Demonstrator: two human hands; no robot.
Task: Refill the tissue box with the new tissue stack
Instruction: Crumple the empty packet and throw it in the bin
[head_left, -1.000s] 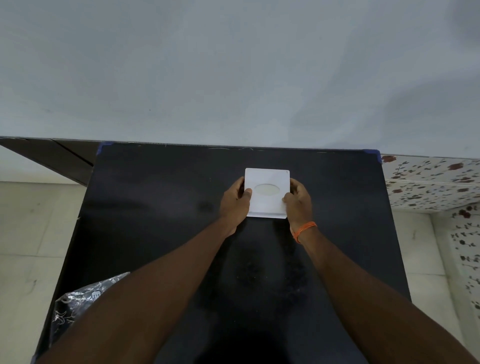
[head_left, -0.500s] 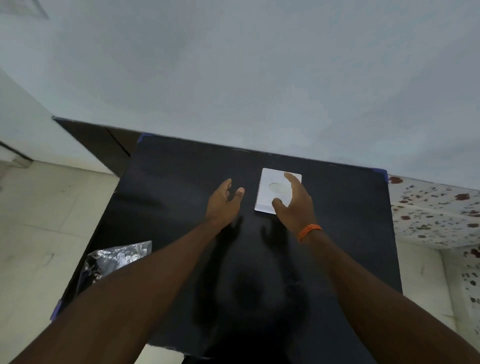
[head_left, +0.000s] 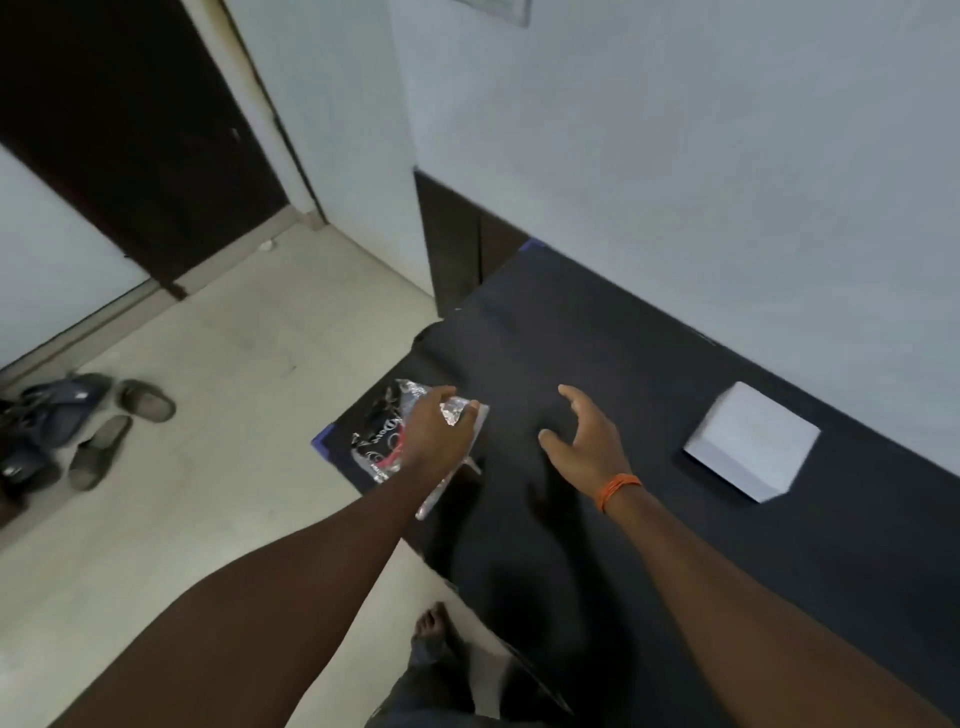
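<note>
A white square tissue box (head_left: 750, 440) stands on the black table (head_left: 623, 353) near the wall, at the right. A crinkly clear plastic tissue packet (head_left: 387, 434) with dark and red print lies at the table's left corner. My left hand (head_left: 434, 434) rests on this packet with its fingers curled over the packet's top edge. My right hand (head_left: 589, 439), with an orange band at the wrist, hovers with spread fingers above the table between the packet and the box, holding nothing.
The table's left edge drops to a pale tiled floor (head_left: 218, 415). Several sandals (head_left: 98, 415) lie on the floor at the far left. A dark door (head_left: 130, 130) stands beyond. My bare foot (head_left: 431, 623) shows below the table's near edge.
Both hands let go of the white box and moved left. My view swung left. My left hand has reached the plastic packet and closed on it; my right hand trails behind, open.
</note>
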